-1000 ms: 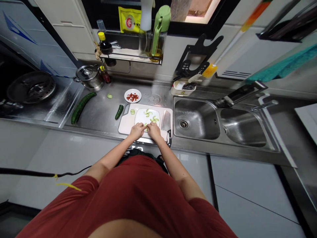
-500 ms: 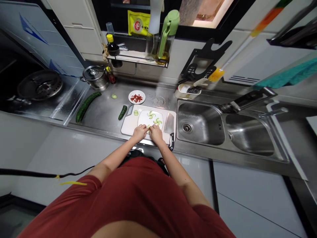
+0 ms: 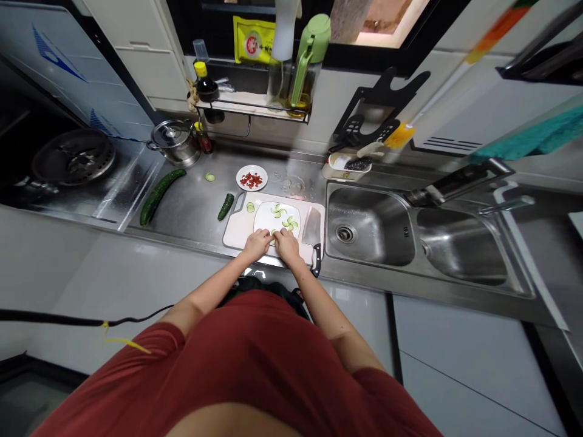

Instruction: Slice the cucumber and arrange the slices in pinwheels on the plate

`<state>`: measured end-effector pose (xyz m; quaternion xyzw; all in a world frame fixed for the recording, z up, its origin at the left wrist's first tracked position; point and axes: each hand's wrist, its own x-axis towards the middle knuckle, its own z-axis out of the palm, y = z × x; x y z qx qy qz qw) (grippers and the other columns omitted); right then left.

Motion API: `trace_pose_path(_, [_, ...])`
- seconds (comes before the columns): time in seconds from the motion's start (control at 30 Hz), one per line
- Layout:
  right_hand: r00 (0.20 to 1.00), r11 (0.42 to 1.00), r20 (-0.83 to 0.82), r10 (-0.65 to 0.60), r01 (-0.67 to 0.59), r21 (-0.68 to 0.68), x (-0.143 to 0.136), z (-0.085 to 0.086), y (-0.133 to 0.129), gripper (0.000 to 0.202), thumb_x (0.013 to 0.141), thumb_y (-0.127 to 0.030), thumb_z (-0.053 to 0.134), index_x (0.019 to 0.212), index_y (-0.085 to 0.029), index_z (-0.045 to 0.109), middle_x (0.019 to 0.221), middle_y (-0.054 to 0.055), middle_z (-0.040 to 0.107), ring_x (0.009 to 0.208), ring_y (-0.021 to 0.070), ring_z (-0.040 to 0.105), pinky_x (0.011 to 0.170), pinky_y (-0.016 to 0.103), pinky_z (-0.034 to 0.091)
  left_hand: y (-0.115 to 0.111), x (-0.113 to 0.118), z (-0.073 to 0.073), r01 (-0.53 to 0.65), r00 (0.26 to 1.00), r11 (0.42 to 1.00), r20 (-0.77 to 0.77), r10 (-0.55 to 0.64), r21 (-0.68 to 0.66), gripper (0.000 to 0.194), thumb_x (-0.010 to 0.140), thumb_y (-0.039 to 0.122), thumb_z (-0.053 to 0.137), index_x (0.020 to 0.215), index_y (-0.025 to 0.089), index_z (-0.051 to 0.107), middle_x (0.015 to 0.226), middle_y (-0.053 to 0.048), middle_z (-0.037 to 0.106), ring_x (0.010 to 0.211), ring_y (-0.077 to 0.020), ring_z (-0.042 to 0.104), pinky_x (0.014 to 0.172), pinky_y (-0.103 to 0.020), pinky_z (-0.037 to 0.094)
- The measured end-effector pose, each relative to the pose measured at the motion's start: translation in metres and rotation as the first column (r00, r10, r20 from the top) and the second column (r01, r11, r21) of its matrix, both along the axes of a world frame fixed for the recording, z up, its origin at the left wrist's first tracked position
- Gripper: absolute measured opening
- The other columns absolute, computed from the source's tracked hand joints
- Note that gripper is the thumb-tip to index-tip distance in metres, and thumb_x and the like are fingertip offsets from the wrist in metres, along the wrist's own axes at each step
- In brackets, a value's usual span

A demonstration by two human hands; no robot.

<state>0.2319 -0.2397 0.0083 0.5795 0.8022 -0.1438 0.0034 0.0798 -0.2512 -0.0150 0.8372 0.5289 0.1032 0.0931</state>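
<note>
My left hand [image 3: 257, 243] and my right hand [image 3: 286, 247] meet at the near edge of a white square plate [image 3: 263, 215]. Their fingers are pinched around a green cucumber slice [image 3: 273, 233], which the fingertips partly cover. Two pinwheels of thin cucumber pieces [image 3: 289, 224] lie farther back on this plate. Under it is a white cutting board [image 3: 237, 237]. A few loose cucumber slices [image 3: 250, 207] rest on the board's left part. On its right side lies a kitchen knife [image 3: 312, 227], black handle toward me, just right of my right hand.
Left of the board are a cucumber piece [image 3: 225, 207] and a long cucumber [image 3: 158, 195]. A small dish [image 3: 259, 187] of red bits stands behind it. A lidded pot [image 3: 177, 145] is at back left; a double sink [image 3: 371, 243] adjoins the right.
Both hands stay at the plate's near edge with hardly any movement. The camera view has shifted very slightly; the items on the counter stay where they were.
</note>
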Motion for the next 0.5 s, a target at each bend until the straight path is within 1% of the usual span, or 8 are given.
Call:
trace_pose_path(0.2, [1.0, 1.0, -0.004, 0.005, -0.005, -0.029, 0.0006, 0.0015, 0.001, 0.03, 0.097, -0.023, 0.038, 0.118, -0.023, 0.061, 0.113, 0.01, 0.055, 0.102, 0.0234, 0.046, 0.082, 0.031, 0.038, -0.0005, 0.0003, -0.0025, -0.002, 1.0, 1.0, 0.011, 0.002, 0.008, 0.029, 0.09, 0.017, 0.045, 0.108, 0.023, 0.067, 0.101, -0.008, 0.059, 0.092, -0.0212, 0.049, 0.077, -0.034, 0.043])
trace_pose_path(0.37, [1.0, 0.999, 0.0, -0.004, 0.004, -0.039, 0.0, 0.004, 0.001, 0.031, 0.097, -0.023, 0.037, 0.118, -0.024, 0.061, 0.113, 0.01, 0.055, 0.103, 0.0235, 0.046, 0.082, 0.031, 0.039, -0.0012, 0.0013, 0.0001, -0.006, 1.0, 1.0, 0.001, 0.006, -0.005, 0.03, 0.09, 0.016, 0.044, 0.108, 0.023, 0.067, 0.1, -0.009, 0.058, 0.092, -0.0211, 0.05, 0.077, -0.034, 0.043])
trace_pose_path(0.5, [1.0, 0.999, 0.005, -0.007, 0.007, -0.043, -0.0005, 0.0023, 0.0026, 0.031, 0.098, -0.024, 0.037, 0.117, -0.024, 0.061, 0.113, 0.01, 0.055, 0.103, 0.0236, 0.046, 0.081, 0.031, 0.039, -0.0015, 0.0009, 0.0011, 0.003, 1.0, 1.0, -0.009, -0.003, 0.003, 0.03, 0.09, 0.017, 0.043, 0.107, 0.023, 0.067, 0.098, -0.009, 0.058, 0.091, -0.0215, 0.049, 0.075, -0.034, 0.043])
